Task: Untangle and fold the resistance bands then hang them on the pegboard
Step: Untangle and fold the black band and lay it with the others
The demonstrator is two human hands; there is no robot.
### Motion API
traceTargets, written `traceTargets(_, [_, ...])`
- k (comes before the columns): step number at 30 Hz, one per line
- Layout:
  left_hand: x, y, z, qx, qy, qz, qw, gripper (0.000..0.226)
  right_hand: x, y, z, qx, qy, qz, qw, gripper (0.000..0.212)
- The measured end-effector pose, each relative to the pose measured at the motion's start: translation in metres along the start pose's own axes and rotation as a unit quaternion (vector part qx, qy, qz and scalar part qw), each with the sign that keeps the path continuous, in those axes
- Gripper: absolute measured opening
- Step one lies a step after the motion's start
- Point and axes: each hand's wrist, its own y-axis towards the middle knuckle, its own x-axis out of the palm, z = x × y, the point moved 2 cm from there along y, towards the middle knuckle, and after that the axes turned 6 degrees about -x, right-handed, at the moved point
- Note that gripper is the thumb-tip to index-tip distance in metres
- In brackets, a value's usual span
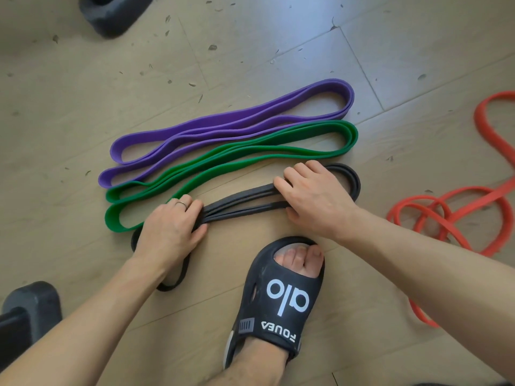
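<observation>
Kneeling or crouching over a pale wood-look floor, a person works on a thin black band folded into several long strands. The left hand lies over the band's left part, its fingers curled down onto the gathered strands and its thumb under them, so it grips the bundle; a ring sits on one finger. A loop of the black band curves out below the left wrist. The right hand covers the right part of the same band, fingers bent over the strands and thumb tucked beneath, holding them too; the band's right-hand bend shows just past the knuckles.

Just beyond the black band lies a green band, folded flat into a long loop, its left end touching the left hand's knuckles. Beside that, farther away, lies a purple band, folded the same way and touching the green one along its length. A red-orange band lies in loose tangled coils well apart on the right. A foot in a black slide sandal stands near the hands. Dark dumbbell ends sit at the top left and lower left edges.
</observation>
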Motion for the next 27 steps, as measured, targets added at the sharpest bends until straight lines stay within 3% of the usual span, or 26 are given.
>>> traceTargets(4, [-0.002, 0.002, -0.003, -0.019, -0.014, 0.019, 1.000, 0.023, 0.000, 0.003, 0.007, 0.002, 0.002, 0.011, 1.000, 0.024])
traceTargets(13, [0.001, -0.010, -0.016, -0.030, -0.015, -0.025, 0.999, 0.035, 0.005, 0.000, 0.005, -0.034, -0.021, 0.037, 0.999, 0.016])
traceTargets(16, [0.005, -0.017, -0.019, -0.026, -0.009, -0.004, 1.000, 0.023, 0.007, 0.002, 0.003, -0.033, -0.026, 0.046, 0.998, 0.015])
traceTargets(21, [0.005, -0.017, -0.021, -0.082, -0.020, 0.005, 0.996, 0.027, 0.003, 0.005, 0.001, -0.061, -0.028, 0.064, 0.996, 0.013])
traceTargets(27, [0.003, -0.015, -0.013, -0.085, 0.007, -0.044, 0.995, 0.033, -0.001, 0.016, 0.003, -0.002, -0.016, 0.056, 0.998, 0.014])
